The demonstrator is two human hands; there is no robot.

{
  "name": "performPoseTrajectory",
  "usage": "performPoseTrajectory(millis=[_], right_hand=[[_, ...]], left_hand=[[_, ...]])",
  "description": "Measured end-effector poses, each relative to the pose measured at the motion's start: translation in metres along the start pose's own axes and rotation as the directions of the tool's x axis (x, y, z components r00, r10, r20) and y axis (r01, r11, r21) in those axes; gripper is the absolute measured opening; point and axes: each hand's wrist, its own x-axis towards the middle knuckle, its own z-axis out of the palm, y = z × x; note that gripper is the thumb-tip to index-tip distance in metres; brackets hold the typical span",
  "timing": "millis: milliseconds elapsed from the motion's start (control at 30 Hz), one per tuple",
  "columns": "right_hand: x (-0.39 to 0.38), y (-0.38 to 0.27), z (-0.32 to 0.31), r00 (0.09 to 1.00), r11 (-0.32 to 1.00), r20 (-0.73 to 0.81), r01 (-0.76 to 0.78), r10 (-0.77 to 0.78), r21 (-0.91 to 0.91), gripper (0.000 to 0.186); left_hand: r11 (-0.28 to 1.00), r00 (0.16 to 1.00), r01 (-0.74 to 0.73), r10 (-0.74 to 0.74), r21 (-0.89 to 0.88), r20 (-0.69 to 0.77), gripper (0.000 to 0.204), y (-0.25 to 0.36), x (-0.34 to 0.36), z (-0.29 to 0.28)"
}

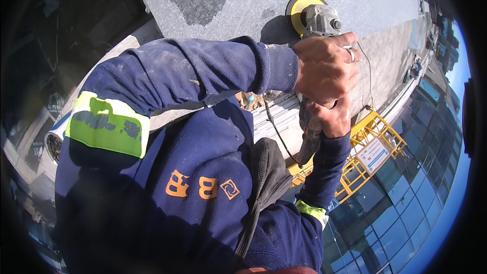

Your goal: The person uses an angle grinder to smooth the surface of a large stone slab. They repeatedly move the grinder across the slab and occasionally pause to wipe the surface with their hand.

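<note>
An angle grinder [324, 21], grey with dust, is in both my hands. My left hand [327, 66], with a ring on one finger, is closed around the grinder just behind its head. Below it, my right hand [335, 116] is wrapped round the tool's rear body, its fingers partly hidden. A round black and yellow disc [300, 9] sits at the grinder's head, over the grey panel [228, 15]; I cannot tell whether it touches. The disc casts a dark shadow on the panel. A dark cable [275, 128] hangs beside the tool's rear end.
A yellow metal frame [359, 134] with a white sign [374, 156] stands to the right. Beyond it rises a glass-fronted building [411, 187]. A thin cord [369, 71] runs along the pale ledge [390, 61]. A person [415, 67] is far off at the right.
</note>
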Motion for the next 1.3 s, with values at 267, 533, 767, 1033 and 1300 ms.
performPoseTrajectory(millis=[267, 533, 767, 1033, 1300], right_hand=[[0.005, -0.001, -0.002, 0.999, 0.999, 0.004, 0.035, -0.035, -0.009, 0.078], [0.008, 0.001, -0.004, 0.998, 0.997, -0.012, 0.057, -0.057, -0.042, 0.086], [0.008, 0.001, -0.006, 0.999, 1.000, 0.039, 0.014, -0.014, 0.012, 0.079], [0.015, 0.005, -0.009, 0.998, 0.999, -0.049, 0.032, -0.032, -0.006, 0.081], [0.017, 0.000, -0.010, 0.999, 0.999, -0.025, 0.032, -0.033, -0.044, 0.082]], left_hand=[[1.000, 1.000, 0.007, -0.007, 0.007, -0.010, 0.022, -0.003, 0.002, 0.001], [0.999, 0.999, 0.032, -0.032, 0.007, 0.000, 0.022, -0.005, 0.004, 0.001], [1.000, 1.000, 0.023, -0.023, 0.016, -0.005, 0.021, -0.004, 0.003, -0.002], [0.999, 0.998, -0.035, 0.037, 0.038, -0.051, 0.018, -0.012, 0.013, 0.005], [0.999, 1.000, -0.008, 0.009, 0.039, -0.030, 0.017, -0.013, 0.009, 0.003]])
